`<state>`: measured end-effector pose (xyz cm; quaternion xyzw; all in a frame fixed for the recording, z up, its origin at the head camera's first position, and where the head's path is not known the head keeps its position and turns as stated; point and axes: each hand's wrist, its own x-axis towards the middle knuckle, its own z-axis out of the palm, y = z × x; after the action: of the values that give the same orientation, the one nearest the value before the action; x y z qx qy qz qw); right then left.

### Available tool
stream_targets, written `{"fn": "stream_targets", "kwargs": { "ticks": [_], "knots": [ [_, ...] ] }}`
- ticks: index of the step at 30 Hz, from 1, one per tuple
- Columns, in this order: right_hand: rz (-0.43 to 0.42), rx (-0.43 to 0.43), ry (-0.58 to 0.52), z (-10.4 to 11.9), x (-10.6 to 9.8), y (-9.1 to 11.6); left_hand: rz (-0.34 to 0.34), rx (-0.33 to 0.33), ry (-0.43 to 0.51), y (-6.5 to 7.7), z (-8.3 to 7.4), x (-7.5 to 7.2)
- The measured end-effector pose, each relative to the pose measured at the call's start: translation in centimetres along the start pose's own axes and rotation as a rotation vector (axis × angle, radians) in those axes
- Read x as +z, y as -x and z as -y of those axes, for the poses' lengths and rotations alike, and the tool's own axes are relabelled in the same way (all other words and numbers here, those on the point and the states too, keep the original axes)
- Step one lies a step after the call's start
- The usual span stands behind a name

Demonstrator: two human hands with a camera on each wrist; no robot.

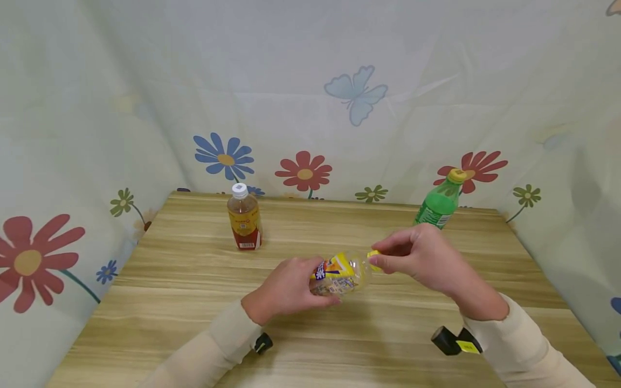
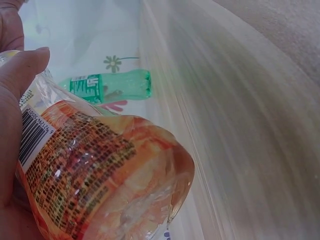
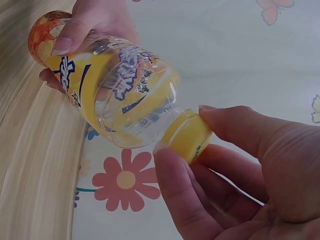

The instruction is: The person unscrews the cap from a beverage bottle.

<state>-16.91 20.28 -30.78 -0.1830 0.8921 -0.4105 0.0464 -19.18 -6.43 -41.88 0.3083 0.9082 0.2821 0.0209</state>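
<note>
A clear plastic bottle (image 1: 339,274) with a yellow and orange label is held tilted on its side above the table. My left hand (image 1: 292,288) grips its body near the base, thumb on one side and fingers on the other. With thumb and fingertips my right hand (image 1: 421,258) pinches the yellow cap (image 3: 186,136) at the bottle's mouth. In the right wrist view the cap sits at the neck; whether it is threaded tight I cannot tell. The label's barcode (image 2: 35,136) shows in the left wrist view, close to the left thumb.
A white-capped bottle of brown drink (image 1: 245,221) stands at the back left of the wooden table (image 1: 194,302). Behind my right hand stands a green bottle (image 1: 439,203) with a yellow cap. A flower-printed cloth (image 1: 271,108) hangs behind the table.
</note>
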Motion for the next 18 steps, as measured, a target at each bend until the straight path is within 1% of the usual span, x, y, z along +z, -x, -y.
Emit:
{"fn": "stream_targets", "kwargs": {
  "ticks": [5, 10, 18],
  "knots": [
    [-0.004, -0.015, 0.007, 0.07, -0.03, -0.03, -0.01, 0.006, 0.005, -0.03, 0.13, 0.02],
    [-0.01, -0.061, 0.006, -0.03, 0.1, -0.17, -0.02, 0.01, 0.005, -0.02, 0.15, 0.02],
    [-0.014, -0.094, 0.017, 0.03, 0.15, -0.1, -0.017, 0.002, 0.003, 0.01, 0.17, -0.12]
  ]
}}
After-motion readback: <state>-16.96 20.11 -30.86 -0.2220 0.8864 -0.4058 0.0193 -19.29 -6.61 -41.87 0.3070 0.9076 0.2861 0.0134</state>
